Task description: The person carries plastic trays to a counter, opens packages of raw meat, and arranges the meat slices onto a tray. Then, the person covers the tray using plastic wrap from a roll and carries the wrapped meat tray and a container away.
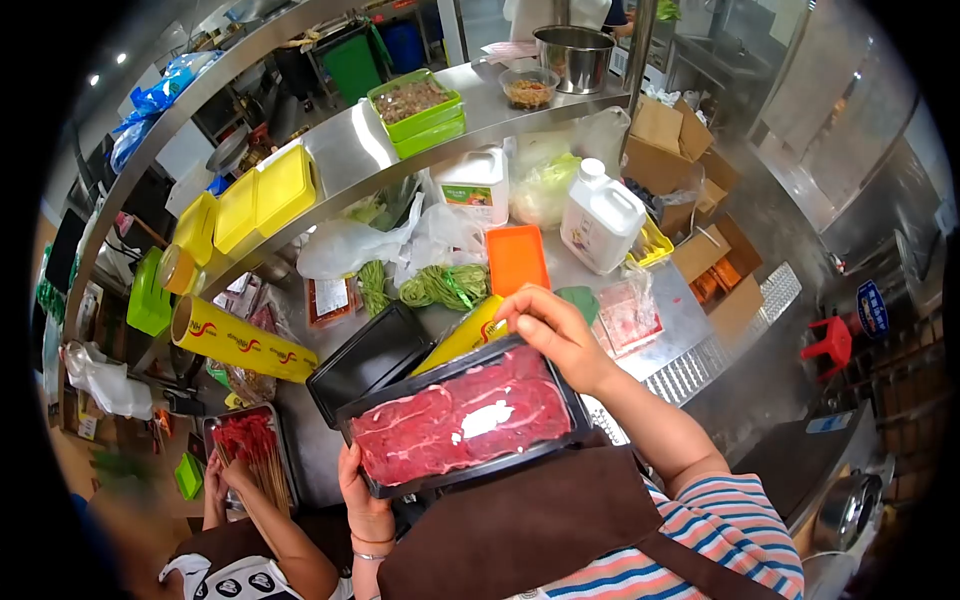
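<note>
A black tray of sliced red meat (460, 415), its top shiny as if wrapped in film, is tilted in front of the brown apron. My left hand (366, 500) grips its lower left corner. Over the tray's upper right edge is my right hand (555, 335), fingers bent and thumb near the fingertips; whether it pinches film or the rim is not visible. Behind the tray lie an empty black tray (372, 362) and a yellow film roll (462, 336). Another yellow roll (245, 340) rests at the left.
On the steel counter are green vegetable bundles (445, 287), an orange tray (517, 260) and a white jug (601, 217). A co-worker's hands (232, 478) touch red-topped skewers (250, 440) at lower left. A raised shelf (335, 150) spans the back; cardboard boxes (725, 260) stand right.
</note>
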`<state>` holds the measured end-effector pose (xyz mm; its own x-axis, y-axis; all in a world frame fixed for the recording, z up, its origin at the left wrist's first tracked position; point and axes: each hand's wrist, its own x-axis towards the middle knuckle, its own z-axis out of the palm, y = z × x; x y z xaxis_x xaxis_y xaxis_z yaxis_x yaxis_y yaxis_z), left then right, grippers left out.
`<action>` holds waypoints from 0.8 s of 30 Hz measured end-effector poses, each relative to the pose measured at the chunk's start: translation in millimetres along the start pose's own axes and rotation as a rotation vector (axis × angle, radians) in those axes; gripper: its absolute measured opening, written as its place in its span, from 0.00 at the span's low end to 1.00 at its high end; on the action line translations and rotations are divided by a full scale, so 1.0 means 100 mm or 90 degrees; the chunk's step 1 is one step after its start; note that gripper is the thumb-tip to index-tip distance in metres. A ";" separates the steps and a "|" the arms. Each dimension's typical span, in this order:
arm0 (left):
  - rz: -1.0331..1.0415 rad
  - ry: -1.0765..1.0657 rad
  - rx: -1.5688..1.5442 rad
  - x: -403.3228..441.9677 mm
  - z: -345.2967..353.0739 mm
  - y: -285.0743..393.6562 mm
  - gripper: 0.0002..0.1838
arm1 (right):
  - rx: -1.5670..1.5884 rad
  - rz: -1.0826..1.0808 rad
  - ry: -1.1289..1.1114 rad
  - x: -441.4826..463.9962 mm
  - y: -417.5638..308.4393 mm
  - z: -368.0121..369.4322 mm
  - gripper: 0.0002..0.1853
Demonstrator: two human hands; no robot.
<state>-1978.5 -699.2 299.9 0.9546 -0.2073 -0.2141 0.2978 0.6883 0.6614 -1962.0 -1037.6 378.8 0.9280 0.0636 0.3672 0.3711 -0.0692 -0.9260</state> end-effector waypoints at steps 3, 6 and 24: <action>-0.016 0.011 0.056 -0.03 0.12 -0.01 0.19 | 0.003 0.134 -0.052 0.04 0.08 -0.07 0.17; -0.065 -0.057 0.086 0.08 0.16 -0.04 0.19 | -0.068 0.234 -0.144 0.03 0.25 -0.16 0.17; -0.085 -0.405 0.248 0.44 0.22 -0.13 0.35 | -0.126 0.537 -0.198 0.09 0.32 -0.42 0.24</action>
<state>-1940.4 -733.2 297.7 0.6968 -0.7140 0.0684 0.2800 0.3586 0.8905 -1940.7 -1080.9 356.3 0.8538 0.1772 -0.4895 -0.3986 -0.3822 -0.8337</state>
